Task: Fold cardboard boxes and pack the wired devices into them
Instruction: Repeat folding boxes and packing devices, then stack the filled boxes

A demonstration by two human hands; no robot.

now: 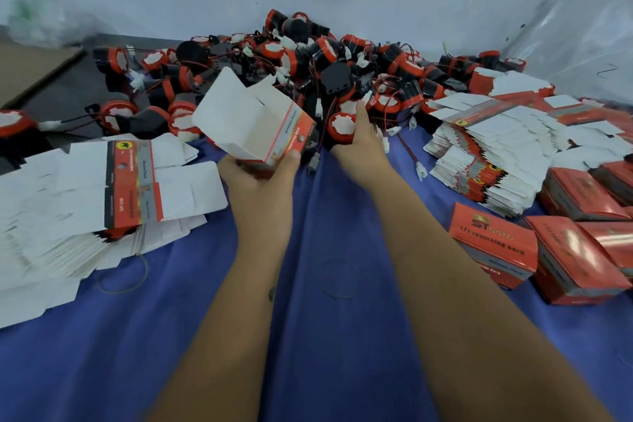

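Note:
My left hand (255, 178) grips a folded red-and-white cardboard box (253, 120) by its lower end, its open white flaps tilted up and to the left. Just to the right, my right hand (359, 144) holds a black-and-red wired device (340, 130) at the near edge of a large heap of the same devices (308, 62). Red wires with white plugs trail from the heap. The held device sits a short way right of the box, outside it.
Flat unfolded box blanks lie stacked at the left (85, 195) and at the right (496, 154). Several closed red boxes (548, 250) stand at the right edge. A blue cloth (325, 284) covers the work surface; a white wall rises behind the heap.

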